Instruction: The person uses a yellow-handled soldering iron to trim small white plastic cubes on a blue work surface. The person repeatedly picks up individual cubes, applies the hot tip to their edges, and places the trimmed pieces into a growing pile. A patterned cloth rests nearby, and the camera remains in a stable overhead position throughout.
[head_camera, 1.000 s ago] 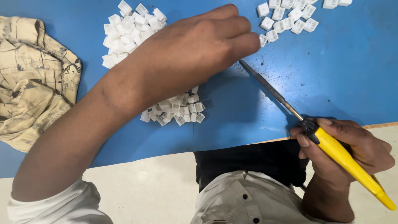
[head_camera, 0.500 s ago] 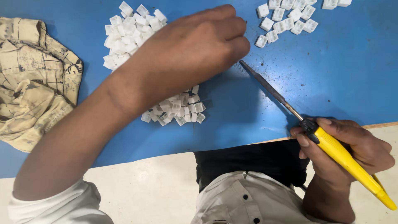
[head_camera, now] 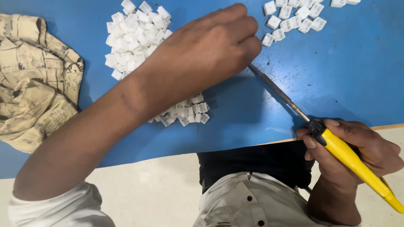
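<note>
Right hand: the right hand (head_camera: 357, 147) was at the near edge of the bench (head_camera: 357, 75), towards its right corner. Its fingers were wrapped around the yellow handle of a soldering iron (head_camera: 336, 147), with the thumb pressed on the black collar.
Soldering iron: its dark metal shaft went up and to the left over the blue bench top. The tip was hidden under the left hand.
Left hand: the left hand (head_camera: 202, 54) reached across the middle of the bench. Its fingers were curled and pressed together, touching the bench just at the iron's tip. I cannot tell if they pinched something.
White pieces: one large heap of small white square pieces (head_camera: 134, 33) lay near the far edge, left of the hand. A smaller heap (head_camera: 189, 111) lay under the forearm. A third group (head_camera: 294, 19) was at the far right.
Cloth: a crumpled beige cloth (head_camera: 33, 101) lay at the left edge.
</note>
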